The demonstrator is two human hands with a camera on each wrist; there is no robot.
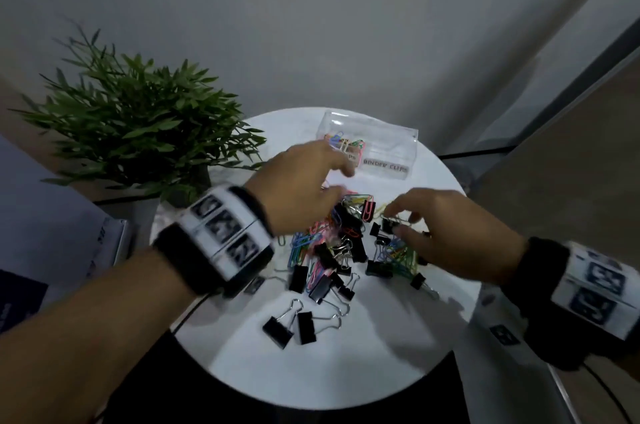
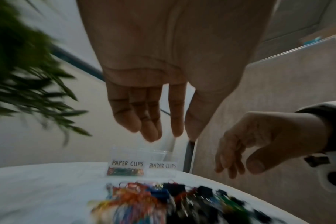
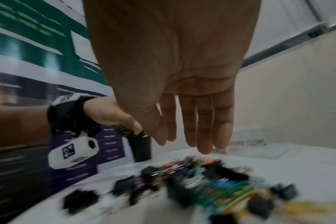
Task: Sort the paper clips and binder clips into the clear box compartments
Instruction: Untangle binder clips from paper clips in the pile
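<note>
our left hand point(image 1: 304, 181) fingers loose and empty, right hand point(image 1: 450, 233) fingers straight over the pile point(image 1: 346, 243), box point(image 1: 369, 150) lying long-side across the counter point(image 1: 346, 371), labels facing us

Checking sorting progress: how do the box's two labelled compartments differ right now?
The paper clips compartment already holds a layer of colored clips; the binder clips compartment looks empty. The first sits nearer the plant, the second farther from it. Both are clear, with handwritten labels.

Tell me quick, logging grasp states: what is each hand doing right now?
Left hand: open, fingers straight, holding nothing.
Right hand: open, fingers straight above the clip pile, holding nothing.
</note>
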